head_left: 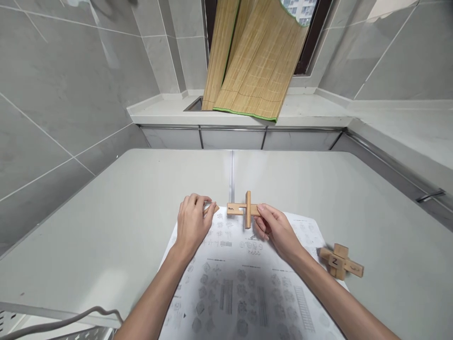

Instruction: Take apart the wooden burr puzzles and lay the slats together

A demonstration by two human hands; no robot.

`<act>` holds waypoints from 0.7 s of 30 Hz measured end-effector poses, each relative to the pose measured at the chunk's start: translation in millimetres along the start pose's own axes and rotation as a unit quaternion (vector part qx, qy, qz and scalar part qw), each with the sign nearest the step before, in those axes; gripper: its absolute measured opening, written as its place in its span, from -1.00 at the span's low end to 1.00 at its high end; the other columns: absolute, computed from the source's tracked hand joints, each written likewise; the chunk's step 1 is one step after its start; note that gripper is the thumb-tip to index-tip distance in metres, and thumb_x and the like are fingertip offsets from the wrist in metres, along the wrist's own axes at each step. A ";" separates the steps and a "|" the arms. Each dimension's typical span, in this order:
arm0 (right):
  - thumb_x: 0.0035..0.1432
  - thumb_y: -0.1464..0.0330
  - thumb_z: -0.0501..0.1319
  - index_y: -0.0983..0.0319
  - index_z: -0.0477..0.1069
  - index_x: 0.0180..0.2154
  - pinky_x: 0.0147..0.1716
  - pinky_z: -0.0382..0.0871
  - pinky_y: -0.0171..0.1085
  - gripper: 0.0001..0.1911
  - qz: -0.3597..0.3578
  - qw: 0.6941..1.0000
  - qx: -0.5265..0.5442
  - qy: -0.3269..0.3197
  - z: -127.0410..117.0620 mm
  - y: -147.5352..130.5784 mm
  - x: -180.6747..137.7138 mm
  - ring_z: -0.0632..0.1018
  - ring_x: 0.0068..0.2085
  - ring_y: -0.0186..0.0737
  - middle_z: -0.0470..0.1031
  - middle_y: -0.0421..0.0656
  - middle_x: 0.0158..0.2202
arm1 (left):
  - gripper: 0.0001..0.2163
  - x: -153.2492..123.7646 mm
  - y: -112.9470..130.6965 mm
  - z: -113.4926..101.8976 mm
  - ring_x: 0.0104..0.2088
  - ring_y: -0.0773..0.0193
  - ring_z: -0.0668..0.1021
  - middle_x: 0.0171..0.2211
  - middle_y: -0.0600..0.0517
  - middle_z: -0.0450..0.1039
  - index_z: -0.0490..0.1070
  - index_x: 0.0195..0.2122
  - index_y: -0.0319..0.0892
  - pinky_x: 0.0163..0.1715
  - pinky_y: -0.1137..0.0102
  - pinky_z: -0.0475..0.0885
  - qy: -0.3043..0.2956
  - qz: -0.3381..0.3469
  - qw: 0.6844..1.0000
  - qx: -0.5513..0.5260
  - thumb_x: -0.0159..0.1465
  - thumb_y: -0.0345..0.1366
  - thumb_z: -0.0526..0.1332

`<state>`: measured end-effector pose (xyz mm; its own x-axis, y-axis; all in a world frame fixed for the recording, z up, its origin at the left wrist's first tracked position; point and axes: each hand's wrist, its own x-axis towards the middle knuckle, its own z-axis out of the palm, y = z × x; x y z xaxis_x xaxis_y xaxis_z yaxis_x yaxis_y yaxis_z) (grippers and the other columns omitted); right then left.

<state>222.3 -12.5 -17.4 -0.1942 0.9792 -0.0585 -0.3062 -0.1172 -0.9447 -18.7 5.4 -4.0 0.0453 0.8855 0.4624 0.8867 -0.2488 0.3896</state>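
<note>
Two wooden puzzle pieces joined crosswise (pixel 248 210) are held up in my right hand (pixel 274 229), its thumb and fingers pinching the right end of the flat piece. That flat piece has a slot and a dark mark on its left end; the other stands upright through it. To the left, my left hand (pixel 194 219) has its fingers closed around another wooden puzzle piece (pixel 215 208), with only its tip showing. Beneath both hands lies a large printed instruction sheet (pixel 235 283) with small diagrams.
At the right edge of the sheet sits an assembled wooden block puzzle (pixel 341 261) marked 2. A grey cable (pixel 71 321) runs at the lower left. Behind the white table (pixel 141 189) are a ledge (pixel 159 115) and a hanging bamboo mat (pixel 255 66).
</note>
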 end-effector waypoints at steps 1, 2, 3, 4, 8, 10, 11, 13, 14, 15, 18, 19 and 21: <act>0.37 -0.07 0.29 0.17 0.28 -0.46 -0.55 0.16 -0.32 -0.46 -0.001 1.000 -0.003 -0.002 -0.1 0.4 -0.3 0.25 -0.61 -0.39 0.24 -0.34 -0.60 | -0.78 -0.3 3.9 -2.1 -0.23 0.09 0.52 -0.23 -0.06 0.55 0.54 -0.17 -0.12 -0.17 0.25 0.38 0.000 -0.008 0.999 -0.043 0.49 -0.15 0.15; 0.37 -0.06 0.29 0.17 0.27 -0.47 -0.55 0.16 -0.33 -0.45 -0.002 1.000 -0.006 -0.005 -0.2 0.8 -0.6 0.26 -0.61 -0.39 0.24 -0.34 -0.60 | -0.75 -0.8 8.6 -4.5 -0.28 0.13 0.50 -0.27 -0.03 0.53 0.53 -0.19 -0.12 -0.21 0.28 0.37 -0.011 -0.024 0.995 -0.097 0.51 -0.13 0.12; 0.38 -0.06 0.28 0.17 0.26 -0.48 -0.55 0.15 -0.34 -0.45 -0.004 1.000 -0.009 -0.006 -0.3 1.3 -1.0 0.26 -0.60 -0.39 0.24 -0.34 -0.59 | -0.70 -1.3 13.5 -6.9 -0.34 0.18 0.47 -0.33 0.01 0.51 0.51 -0.22 -0.12 -0.28 0.32 0.34 -0.034 -0.046 0.986 -0.154 0.53 -0.10 0.09; 0.38 -0.06 0.28 0.17 0.27 -0.48 -0.56 0.15 -0.34 -0.45 -0.003 1.000 -0.012 -0.008 -0.4 1.8 -1.5 0.27 -0.60 -0.39 0.25 -0.34 -0.59 | -0.65 -2.0 18.4 -9.1 -0.41 0.22 0.43 -0.38 0.04 0.48 0.49 -0.26 -0.12 -0.33 0.34 0.31 -0.064 -0.066 0.974 -0.207 0.54 -0.07 0.05; 0.38 -0.06 0.29 0.18 0.33 -0.44 -0.57 0.18 -0.35 -0.48 0.000 1.000 -0.019 -0.020 -0.4 2.9 -3.0 0.29 -0.60 -0.39 0.27 -0.33 -0.58 | -0.54 -4.1 31.9 -13.3 -0.48 0.30 0.33 -0.49 0.11 0.35 0.34 -0.46 -0.14 -0.41 0.39 0.22 -0.181 -0.092 0.921 -0.333 0.53 0.02 0.03; 0.39 -0.04 0.28 0.19 0.37 -0.42 -0.56 0.22 -0.35 -0.50 0.000 0.999 -0.019 -0.036 -0.1 1.7 -3.3 0.31 -0.59 -0.38 0.30 -0.31 -0.58 | -0.55 -4.5 34.4 -12.7 -0.49 0.32 0.32 -0.51 0.12 0.32 0.31 -0.46 -0.14 -0.42 0.40 0.23 -0.212 -0.103 0.892 -0.386 0.50 0.05 0.08; 0.39 -0.03 0.28 0.20 0.38 -0.42 -0.56 0.23 -0.34 -0.50 0.000 0.999 -0.015 -0.046 0.0 0.6 -3.3 0.32 -0.58 -0.37 0.33 -0.29 -0.56 | -0.55 -4.5 35.1 -12.1 -0.51 0.34 0.31 -0.52 0.13 0.31 0.31 -0.44 -0.13 -0.44 0.41 0.23 -0.222 -0.112 0.875 -0.415 0.49 0.07 0.11; 0.41 -0.02 0.27 0.20 0.41 -0.40 -0.56 0.25 -0.34 -0.52 -0.002 0.997 0.004 -0.076 0.1 -2.6 -3.5 0.34 -0.56 -0.36 0.38 -0.25 -0.52 | -0.56 -4.2 35.9 -11.3 -0.55 0.36 0.28 -0.55 0.15 0.27 0.30 -0.43 -0.13 -0.49 0.42 0.22 -0.235 -0.124 0.844 -0.466 0.46 0.10 0.14; 0.42 -0.01 0.26 0.20 0.45 -0.36 -0.56 0.25 -0.34 -0.55 -0.001 0.996 0.017 -0.093 0.0 -4.3 -3.6 0.36 -0.54 -0.34 0.41 -0.23 -0.49 | -0.56 -4.0 36.3 -11.2 -0.56 0.36 0.27 -0.56 0.16 0.26 0.29 -0.43 -0.13 -0.50 0.43 0.21 -0.237 -0.125 0.834 -0.483 0.45 0.10 0.15; 0.42 -0.01 0.25 0.20 0.50 -0.27 -0.55 0.26 -0.34 -0.59 0.003 0.994 0.030 -0.109 -0.3 -5.9 -3.9 0.40 -0.50 -0.31 0.44 -0.21 -0.45 | -0.55 -3.9 36.8 -11.3 -0.57 0.37 0.26 -0.57 0.16 0.26 0.28 -0.44 -0.13 -0.50 0.43 0.22 -0.238 -0.123 0.827 -0.494 0.45 0.10 0.16; 0.42 0.01 0.27 0.17 0.53 0.05 -0.51 0.31 -0.33 -0.59 0.026 0.986 0.066 -0.151 -1.7 -9.6 -5.1 0.48 -0.36 -0.23 0.52 -0.11 -0.27 | -0.55 -4.2 39.0 -12.6 -0.55 0.36 0.27 -0.59 0.15 0.24 0.27 -0.47 -0.13 -0.49 0.43 0.23 -0.241 -0.111 0.822 -0.504 0.46 0.07 0.15; 0.40 0.00 0.28 0.17 0.52 0.09 -0.51 0.32 -0.33 -0.56 0.037 0.983 0.075 -0.162 -2.1 -10.3 -5.4 0.48 -0.32 -0.21 0.53 -0.07 -0.21 | -0.55 -4.4 39.7 -13.1 -0.54 0.36 0.28 -0.60 0.15 0.23 0.27 -0.47 -0.13 -0.49 0.43 0.23 -0.243 -0.109 0.823 -0.502 0.47 0.07 0.14; 0.36 0.00 0.33 0.19 0.54 0.09 -0.52 0.32 -0.33 -0.53 0.054 0.979 0.088 -0.177 -2.8 -11.2 -5.9 0.47 -0.32 -0.22 0.53 -0.04 -0.15 | -0.54 -4.9 40.6 -13.6 -0.53 0.34 0.29 -0.61 0.14 0.23 0.28 -0.48 -0.13 -0.49 0.43 0.24 -0.248 -0.106 0.824 -0.498 0.47 0.07 0.13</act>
<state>229.5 -16.6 -7.4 -0.5356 0.8444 -0.0092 -0.4168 -0.2738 -0.8668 10.8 -14.4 20.3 0.3396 0.9405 0.0132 0.0933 -0.0477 0.9945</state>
